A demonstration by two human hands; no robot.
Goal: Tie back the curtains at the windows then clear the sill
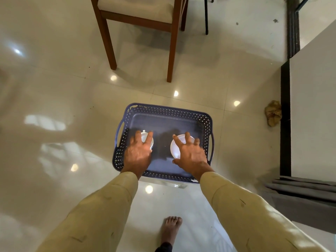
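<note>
From the head view, one blue basket [164, 113] with perforated walls stands on the glossy floor [54, 88]. Inside it are two white things: one cup [145, 138] on the left side and one bowl [175, 148] on the right. The left hand [139, 151] lies over the cup with fingers spread (whether it grips, I cannot tell). The right hand [190, 153] is spread over the bowl, fingers on its rim. One wooden chair [140, 20] stands beyond the basket, one crumpled brown cloth [272, 113] lies near the wall, and one bare foot [171, 228] is below.
</note>
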